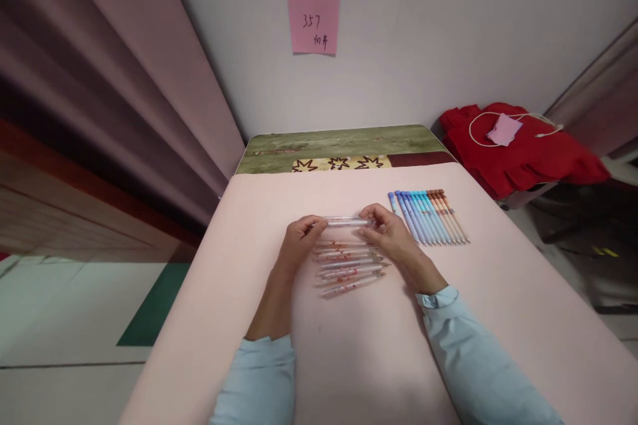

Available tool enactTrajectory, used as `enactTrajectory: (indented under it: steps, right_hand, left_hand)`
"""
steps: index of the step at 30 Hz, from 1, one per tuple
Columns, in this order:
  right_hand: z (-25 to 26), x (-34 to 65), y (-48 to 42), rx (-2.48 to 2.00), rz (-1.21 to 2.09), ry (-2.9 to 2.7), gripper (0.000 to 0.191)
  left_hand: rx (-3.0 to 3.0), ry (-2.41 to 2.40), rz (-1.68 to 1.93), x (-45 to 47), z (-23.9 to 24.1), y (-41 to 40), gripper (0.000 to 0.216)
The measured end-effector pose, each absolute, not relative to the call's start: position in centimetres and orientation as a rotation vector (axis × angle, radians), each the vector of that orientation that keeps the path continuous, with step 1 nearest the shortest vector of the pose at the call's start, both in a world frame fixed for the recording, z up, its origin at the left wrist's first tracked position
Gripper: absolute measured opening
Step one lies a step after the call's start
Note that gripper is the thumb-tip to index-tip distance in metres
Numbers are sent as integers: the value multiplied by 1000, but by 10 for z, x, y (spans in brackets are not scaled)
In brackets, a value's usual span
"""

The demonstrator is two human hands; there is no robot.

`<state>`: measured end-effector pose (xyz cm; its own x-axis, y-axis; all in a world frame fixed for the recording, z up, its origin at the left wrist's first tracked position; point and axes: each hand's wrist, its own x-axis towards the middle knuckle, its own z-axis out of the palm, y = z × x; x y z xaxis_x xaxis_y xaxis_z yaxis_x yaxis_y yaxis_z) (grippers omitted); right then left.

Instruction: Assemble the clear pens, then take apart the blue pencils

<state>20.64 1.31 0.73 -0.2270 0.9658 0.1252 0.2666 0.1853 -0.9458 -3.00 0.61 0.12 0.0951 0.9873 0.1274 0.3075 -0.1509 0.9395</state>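
Observation:
A clear pen with red marks (pixel 345 220) lies crosswise between my two hands, just above a pale pink table (pixel 498 292). My left hand (pixel 299 239) pinches its left end and my right hand (pixel 386 234) pinches its right end. Directly below the held pen, between my wrists, several more clear pens with red marks (pixel 349 267) lie side by side on the table. To the right of my right hand a neat row of blue and orange-brown pens (pixel 429 216) lies on the table, apart from both hands.
A green wooden surface with a patterned strip (pixel 339 146) sits behind the table. A red cloth with a white cable and pink paper (pixel 518 143) lies at the right. A pink note (pixel 313 18) hangs on the wall; curtains (pixel 124 80) hang at the left.

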Motion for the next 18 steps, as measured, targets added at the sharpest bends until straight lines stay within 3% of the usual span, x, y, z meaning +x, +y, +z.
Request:
enactTrajectory:
  steps: [3, 7, 10, 16, 18]
  right_hand:
    - [8, 209, 14, -1309, 991, -1747, 30]
    - [9, 212, 15, -1429, 908, -1915, 50]
    - [8, 212, 15, -1398, 930, -1952, 52]
    - [2, 211, 16, -1354, 973, -1852, 23]
    - [2, 212, 16, -1359, 934, -1848, 29]
  left_hand:
    - [1612, 1283, 1075, -30, 1, 6, 26]
    - [1645, 1286, 1086, -30, 2, 6, 26]
    - [1593, 1287, 1120, -30, 1, 6, 26]
    - [1490, 1286, 1135, -30, -2, 7, 26]
    - [1472, 1309, 1121, -31, -3, 8, 26]
